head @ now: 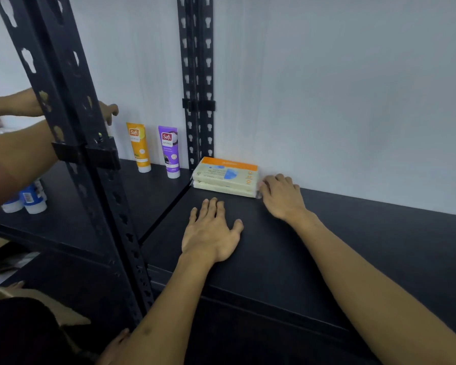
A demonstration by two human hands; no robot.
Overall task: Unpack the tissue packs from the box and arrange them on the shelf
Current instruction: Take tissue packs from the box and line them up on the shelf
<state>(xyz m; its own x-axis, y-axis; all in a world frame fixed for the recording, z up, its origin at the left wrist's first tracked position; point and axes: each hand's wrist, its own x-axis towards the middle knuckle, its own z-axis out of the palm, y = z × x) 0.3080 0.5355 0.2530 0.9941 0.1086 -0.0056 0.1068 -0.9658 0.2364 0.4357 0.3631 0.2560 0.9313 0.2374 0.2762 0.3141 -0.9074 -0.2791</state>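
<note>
Tissue packs (225,177): two, stacked flat one on the other, at the back of the black shelf (327,246), against the white wall (340,88) and just right of the rear upright post (196,83). Top pack has an orange band along its far edge and a blue mark on a pale wrapper. From frame centre the stack sits at about 12 o'clock.

Right hand (281,196): at 3 o'clock of the stack, fingers loosely curled, fingertips touching the stack's right end. Not wrapped around it; no pinch visible.

Left hand (211,233): lying palm down on the bare shelf at 6 o'clock of the stack, fingers spread flat, thumb out to the right. Close to the packs but apart from them; holding nothing.

At 9 o'clock of the stack, on the neighbouring shelf bay, an orange tube (140,147) and a purple tube (169,151) stand upright on their caps, side by side, both marked "Safi". Further out at 9 o'clock, white-and-blue bottles (29,200) near the shelf's front edge, partly hidden by another person's forearm (16,164). That person's hand (108,111) reaches behind the front post (71,122).

At 7 o'clock, low in frame, a cardboard box (50,306), contents not visible.
</note>
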